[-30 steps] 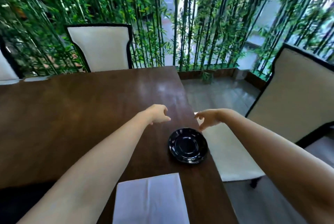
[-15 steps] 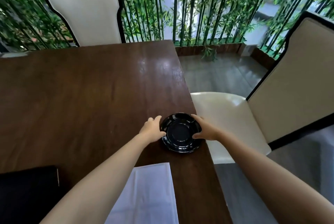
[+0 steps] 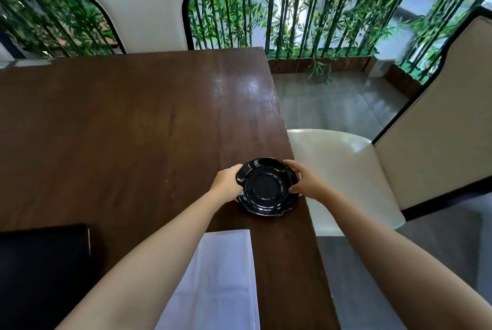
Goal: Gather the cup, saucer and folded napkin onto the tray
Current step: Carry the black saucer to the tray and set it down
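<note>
The saucer [image 3: 266, 188] is glossy black, the folded napkin [image 3: 221, 281] plain white, the surface [image 3: 133, 130] dark brown wood grain, the chairs [image 3: 135, 7] cream with black trim.

Saucer [image 3: 266, 188]: glossy black, empty, tilted, near the table's right edge.
Napkin [image 3: 221, 284]: white, folded flat, nearer the camera, apart from the saucer.

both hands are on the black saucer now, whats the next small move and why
Probably lift the saucer straight up and carry it left toward the black tray at the near left. The left hand and right hand already grip opposite rims, it sits close to the table edge, and the folded napkin lies between it and the tray, so lifting seems safer than sliding.
</note>
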Tool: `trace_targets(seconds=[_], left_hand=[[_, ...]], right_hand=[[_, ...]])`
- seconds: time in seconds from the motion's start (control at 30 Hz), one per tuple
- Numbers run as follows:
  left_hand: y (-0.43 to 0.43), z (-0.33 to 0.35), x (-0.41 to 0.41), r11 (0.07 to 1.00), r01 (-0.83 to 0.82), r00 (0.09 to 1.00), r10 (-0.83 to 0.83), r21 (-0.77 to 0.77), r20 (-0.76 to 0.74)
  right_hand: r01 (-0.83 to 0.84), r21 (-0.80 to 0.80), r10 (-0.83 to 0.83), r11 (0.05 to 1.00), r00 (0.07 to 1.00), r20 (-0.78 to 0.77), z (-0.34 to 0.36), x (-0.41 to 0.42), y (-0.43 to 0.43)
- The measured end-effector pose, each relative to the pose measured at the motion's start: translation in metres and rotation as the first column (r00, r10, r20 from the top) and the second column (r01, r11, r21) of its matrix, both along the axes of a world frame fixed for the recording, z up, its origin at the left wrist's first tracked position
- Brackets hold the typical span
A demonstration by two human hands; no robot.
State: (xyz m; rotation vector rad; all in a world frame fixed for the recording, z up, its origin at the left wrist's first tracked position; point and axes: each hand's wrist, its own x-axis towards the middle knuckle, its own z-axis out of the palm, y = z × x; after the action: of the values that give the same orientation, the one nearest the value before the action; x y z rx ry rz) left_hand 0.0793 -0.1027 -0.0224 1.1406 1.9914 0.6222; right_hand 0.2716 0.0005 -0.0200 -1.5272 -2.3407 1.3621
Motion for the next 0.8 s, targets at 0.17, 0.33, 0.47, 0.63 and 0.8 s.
trace_targets(seconds=[0.17, 0.33, 0.47, 0.63, 0.8], left_hand=[[-0.015, 0.015, -0.014, 0.998, -0.061, 0.996, 0.060, 0.011, 0.070], [-0.040, 0.038, -0.039, 0.991, -0.119, 0.990, 0.114, 0.060, 0.086], [-0.068, 0.059, -0.062, 0.976, -0.177, 0.982, 0.166, 0.129, 0.094], [-0.119, 0.080, -0.102, 0.952, -0.253, 0.967, 0.245, 0.174, 0.068], [-0.183, 0.096, -0.140, 0.928, -0.316, 0.948, 0.318, 0.198, 0.020]], right_hand=[[-0.011, -0.025, 0.009, 1.000, 0.999, -0.053, 0.011, -0.017, -0.005], [-0.033, -0.022, 0.031, 0.999, 0.993, -0.114, 0.038, -0.045, -0.017], [-0.079, -0.004, 0.078, 0.997, 0.986, -0.149, 0.062, -0.074, -0.033], [-0.139, -0.007, 0.135, 0.990, 0.972, -0.193, 0.088, -0.124, -0.071], [-0.254, 0.005, 0.249, 0.967, 0.942, -0.223, 0.104, -0.176, -0.119]])
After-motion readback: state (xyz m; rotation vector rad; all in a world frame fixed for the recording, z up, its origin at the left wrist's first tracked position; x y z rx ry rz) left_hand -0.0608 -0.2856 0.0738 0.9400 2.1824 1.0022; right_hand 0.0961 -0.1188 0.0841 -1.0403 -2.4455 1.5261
